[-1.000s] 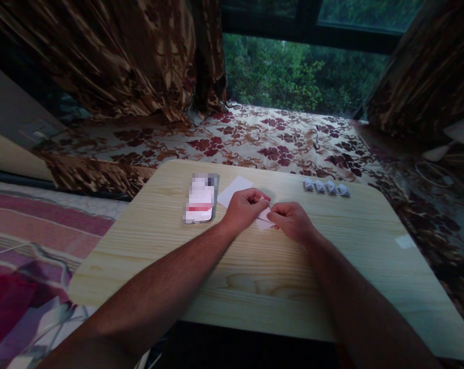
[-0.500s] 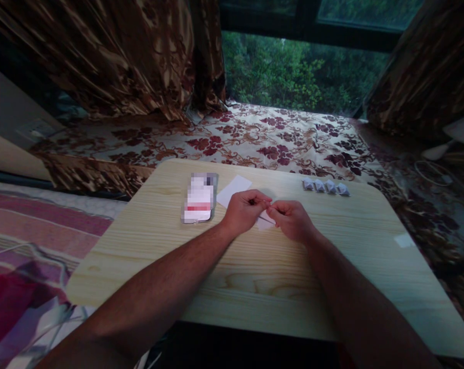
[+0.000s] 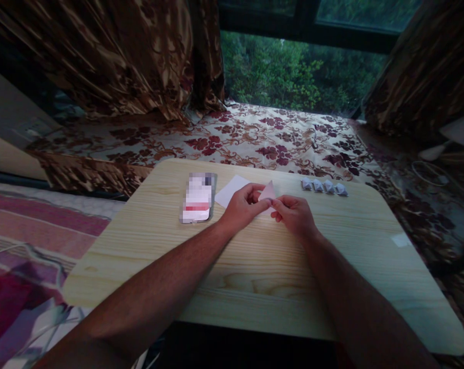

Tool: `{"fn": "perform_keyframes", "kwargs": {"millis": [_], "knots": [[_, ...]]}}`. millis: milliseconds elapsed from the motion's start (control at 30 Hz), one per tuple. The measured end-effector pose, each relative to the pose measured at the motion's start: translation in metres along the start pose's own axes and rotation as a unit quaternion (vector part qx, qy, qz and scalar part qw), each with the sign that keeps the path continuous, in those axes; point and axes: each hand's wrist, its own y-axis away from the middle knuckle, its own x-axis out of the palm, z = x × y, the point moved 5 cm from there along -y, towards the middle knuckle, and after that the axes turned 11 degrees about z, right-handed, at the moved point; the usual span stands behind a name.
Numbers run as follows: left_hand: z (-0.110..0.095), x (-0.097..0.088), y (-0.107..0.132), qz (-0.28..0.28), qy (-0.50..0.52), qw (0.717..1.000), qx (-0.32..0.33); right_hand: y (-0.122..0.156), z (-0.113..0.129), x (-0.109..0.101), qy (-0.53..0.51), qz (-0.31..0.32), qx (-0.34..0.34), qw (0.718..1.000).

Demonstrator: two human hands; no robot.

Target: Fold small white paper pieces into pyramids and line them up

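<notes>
Between my two hands is a small piece of folded white paper (image 3: 267,191), held above the middle of the table, one pointed corner sticking up. My left hand (image 3: 246,204) pinches it from the left, thumb on the near side and fingers behind. From the right, my right hand (image 3: 291,210) grips its lower edge between thumb and fingers. Just beyond my left hand, a flat white sheet of paper (image 3: 230,188) lies on the wood. Several small folded paper shapes (image 3: 324,187) sit in a row farther back on the right.
The pale wooden table (image 3: 224,277) has rounded corners. A phone (image 3: 197,199) rests on it at the left, its picture blurred out. A small white patch (image 3: 401,240) is near the right edge. Beyond are a flower-patterned ledge (image 3: 255,138) and curtains (image 3: 139,56).
The folded paper has been turned up, so its pointed face now shows between my hands. My left fingers have spread behind it.
</notes>
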Motion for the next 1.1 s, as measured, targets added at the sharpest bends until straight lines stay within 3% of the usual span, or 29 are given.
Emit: {"fn": "perform_keyframes", "kwargs": {"millis": [167, 400, 567, 967, 1100], "knots": [[0.0012, -0.0027, -0.0013, -0.021, -0.039, 0.999, -0.003, -0.0010, 0.0000, -0.0014, -0.015, -0.020, 0.004, 1.000], [0.0025, -0.0015, -0.0012, 0.006, -0.045, 0.999, -0.025, -0.0006, 0.0068, -0.0048, -0.010, -0.033, -0.063, 0.997], [-0.0019, -0.0015, 0.0005, -0.007, -0.039, 0.999, -0.021, 0.0004, 0.0055, -0.0072, 0.016, -0.044, -0.074, 0.996], [0.0003, -0.0046, 0.0004, -0.044, -0.027, 0.998, -0.029, 0.0004, 0.0034, -0.0010, -0.025, -0.031, -0.077, 0.996], [-0.0002, -0.0047, 0.0009, -0.055, -0.007, 0.998, -0.036, 0.0013, 0.0053, 0.0007, -0.042, -0.001, -0.100, 0.994]]}}
